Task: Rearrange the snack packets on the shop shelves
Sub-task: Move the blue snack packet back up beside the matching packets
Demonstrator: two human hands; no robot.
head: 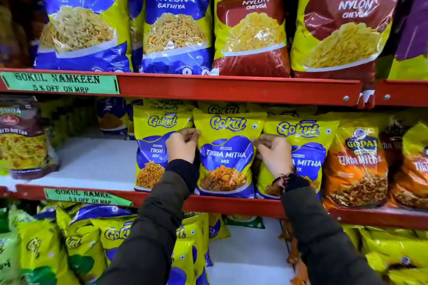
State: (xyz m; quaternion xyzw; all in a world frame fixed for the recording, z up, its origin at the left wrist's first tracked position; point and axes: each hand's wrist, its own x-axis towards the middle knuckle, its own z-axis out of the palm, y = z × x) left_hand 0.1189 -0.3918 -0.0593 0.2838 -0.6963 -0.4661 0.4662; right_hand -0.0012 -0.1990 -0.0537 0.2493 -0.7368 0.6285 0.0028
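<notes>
A yellow and blue Gokul Tikha Mitha Mix packet [228,155] stands upright on the middle shelf [231,203]. My left hand [181,146] pinches its left edge and my right hand [273,155] pinches its right edge. Beside it on the left stands a Gokul Tikhi Sev packet [150,146]. On the right is a second Tikha Mitha packet [305,146], partly hidden by my right hand. More Gokul packets stand behind these.
Bare white shelf [92,162] lies left of the Sev packet. Orange Gopal packets [356,164] stand at the right, a maroon packet [20,136] at far left. Large Nylon packets [176,18] fill the top shelf; several Gokul packets [111,238] crowd the bottom one.
</notes>
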